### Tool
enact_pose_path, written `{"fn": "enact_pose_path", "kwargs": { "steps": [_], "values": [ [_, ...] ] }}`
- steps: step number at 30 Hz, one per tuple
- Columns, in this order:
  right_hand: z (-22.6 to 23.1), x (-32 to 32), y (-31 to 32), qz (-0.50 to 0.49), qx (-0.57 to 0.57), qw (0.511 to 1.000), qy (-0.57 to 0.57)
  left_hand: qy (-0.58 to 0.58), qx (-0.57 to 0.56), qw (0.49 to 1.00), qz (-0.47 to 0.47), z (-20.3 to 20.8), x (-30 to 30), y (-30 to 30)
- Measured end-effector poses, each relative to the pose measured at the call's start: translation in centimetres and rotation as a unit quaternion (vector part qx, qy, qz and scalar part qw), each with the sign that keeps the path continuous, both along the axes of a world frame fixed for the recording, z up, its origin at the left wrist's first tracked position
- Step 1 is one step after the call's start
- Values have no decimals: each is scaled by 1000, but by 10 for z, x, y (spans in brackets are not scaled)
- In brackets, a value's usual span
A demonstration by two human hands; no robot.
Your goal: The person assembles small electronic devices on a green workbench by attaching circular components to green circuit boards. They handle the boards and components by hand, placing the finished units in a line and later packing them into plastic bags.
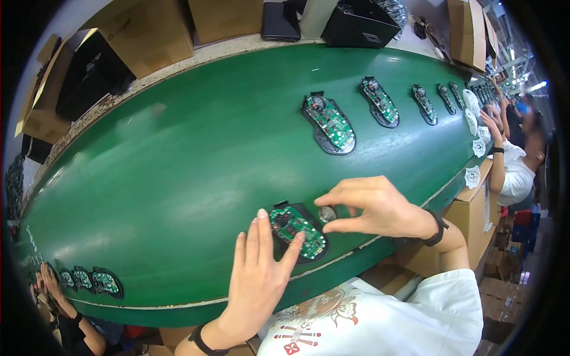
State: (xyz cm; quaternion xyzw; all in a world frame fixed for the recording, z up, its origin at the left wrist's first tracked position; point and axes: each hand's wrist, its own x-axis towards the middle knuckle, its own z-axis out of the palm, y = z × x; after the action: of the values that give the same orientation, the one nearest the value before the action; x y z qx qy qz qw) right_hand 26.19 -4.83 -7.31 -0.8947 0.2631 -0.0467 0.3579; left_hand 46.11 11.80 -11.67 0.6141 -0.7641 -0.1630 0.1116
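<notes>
A green circuit board [300,230] in a black, contoured housing lies on the green belt in front of me. My left hand [261,270] rests on its left side, fingers stretched out and the thumb touching the board's lower part. At the board's upper right, my right hand [377,210] curves its thumb and forefinger around a small round greyish part [326,214]. That part looks like a shallow disc or cap; its exact kind is unclear. It is held just beside the housing.
Similar board assemblies [332,123] line the belt toward the far right, beside white shells [471,104]. More boards [107,282] sit at the left, near another person's hand [50,282]. Cardboard boxes [142,35] and a black bin [362,25] stand along the far edge. A co-worker [516,172] is at right.
</notes>
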Motion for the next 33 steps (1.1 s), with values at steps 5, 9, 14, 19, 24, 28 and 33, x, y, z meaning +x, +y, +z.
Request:
{"fn": "enact_pose_path", "kwargs": {
  "steps": [5, 9, 14, 19, 24, 28, 33],
  "values": [
    [-25, 22, 10, 62, -141, 986, -59, -18, -19, 1000, -6, -1, 1, -1],
    [-32, 37, 15, 98, -203, 971, -79, -22, -26, 999, -5, -4, 2, 0],
    [-33, 41, 13, 111, -234, 964, -55, -32, -38, 999, -1, 1, 1, -5],
    [-21, 46, 16, 104, -236, 966, -10, -14, -25, 999, 15, 2, -2, -7],
    [-15, 40, 18, 141, -239, 960, -37, -30, -13, 999, 4, 3, 3, -1],
    [-19, 36, 19, 154, -213, 964, -36, -34, -29, 999, 0, 0, 1, -2],
    [-14, 38, 22, 158, -165, 974, 14, -4, -30, 1000, 8, 0, 0, -5]
  ]
}}
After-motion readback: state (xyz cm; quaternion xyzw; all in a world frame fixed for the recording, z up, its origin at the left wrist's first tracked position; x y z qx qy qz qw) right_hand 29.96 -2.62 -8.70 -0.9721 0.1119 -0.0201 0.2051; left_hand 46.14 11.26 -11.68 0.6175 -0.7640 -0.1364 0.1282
